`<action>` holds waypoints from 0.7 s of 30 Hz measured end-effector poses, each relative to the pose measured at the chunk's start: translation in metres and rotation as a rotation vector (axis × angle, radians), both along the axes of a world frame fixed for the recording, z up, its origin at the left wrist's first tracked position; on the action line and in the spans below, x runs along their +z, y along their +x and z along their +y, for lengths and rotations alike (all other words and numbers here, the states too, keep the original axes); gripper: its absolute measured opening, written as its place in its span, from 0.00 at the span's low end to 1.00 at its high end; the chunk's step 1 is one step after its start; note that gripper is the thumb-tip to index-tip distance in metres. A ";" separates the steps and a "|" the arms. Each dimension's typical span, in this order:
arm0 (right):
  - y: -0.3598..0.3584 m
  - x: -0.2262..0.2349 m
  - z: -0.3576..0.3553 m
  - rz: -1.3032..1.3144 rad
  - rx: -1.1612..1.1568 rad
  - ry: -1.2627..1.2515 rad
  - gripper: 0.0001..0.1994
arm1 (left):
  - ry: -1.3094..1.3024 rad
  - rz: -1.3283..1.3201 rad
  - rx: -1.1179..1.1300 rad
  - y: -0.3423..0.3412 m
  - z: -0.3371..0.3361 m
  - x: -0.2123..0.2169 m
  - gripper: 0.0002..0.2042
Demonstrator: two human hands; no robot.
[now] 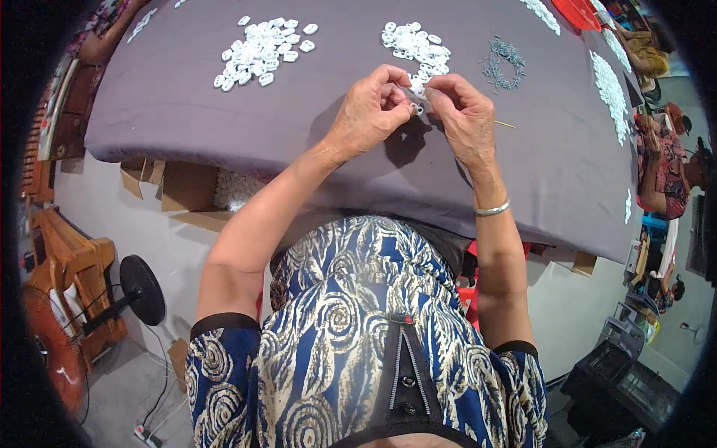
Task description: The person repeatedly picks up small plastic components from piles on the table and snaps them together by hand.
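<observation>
Both hands (pixel 418 112) pinch small white part (pixel 415 95) | grip closed | axis unclear

Black round floor fan (pixel 142 290) at eight o'clock, brown cardboard box (pixel 190 190) at nine o'clock, red plastic tray (pixel 576 13) at one o'clock

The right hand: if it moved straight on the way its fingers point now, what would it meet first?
The right hand points toward the left hand, so it would likely meet the small white piece pinched between them, then the left fingertips. Depth is hard to judge.
</observation>
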State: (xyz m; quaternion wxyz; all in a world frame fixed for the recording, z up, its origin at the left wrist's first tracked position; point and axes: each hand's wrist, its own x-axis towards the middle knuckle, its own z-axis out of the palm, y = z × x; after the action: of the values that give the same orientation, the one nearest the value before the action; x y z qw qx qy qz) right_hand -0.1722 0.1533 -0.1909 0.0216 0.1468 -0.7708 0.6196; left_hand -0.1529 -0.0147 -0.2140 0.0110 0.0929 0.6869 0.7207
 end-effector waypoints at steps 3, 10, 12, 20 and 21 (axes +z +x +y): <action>0.001 0.000 -0.001 0.005 -0.010 0.000 0.03 | -0.009 -0.012 -0.016 0.001 -0.002 -0.001 0.13; 0.000 0.000 0.000 0.003 -0.005 0.021 0.04 | 0.003 0.001 -0.006 0.000 -0.001 0.000 0.12; 0.000 0.000 0.000 0.006 -0.006 0.020 0.04 | -0.003 0.004 -0.004 0.000 -0.001 0.000 0.12; -0.001 0.001 0.002 0.011 0.002 0.068 0.04 | -0.020 0.008 0.000 0.000 0.000 0.000 0.12; -0.002 0.000 0.003 0.011 0.001 0.069 0.04 | -0.019 0.009 -0.002 0.000 0.000 0.000 0.12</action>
State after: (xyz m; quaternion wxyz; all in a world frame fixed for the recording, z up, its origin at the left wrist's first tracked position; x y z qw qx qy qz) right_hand -0.1737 0.1563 -0.1909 0.0203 0.1514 -0.7914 0.5920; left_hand -0.1530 -0.0150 -0.2137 0.0093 0.0967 0.6936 0.7138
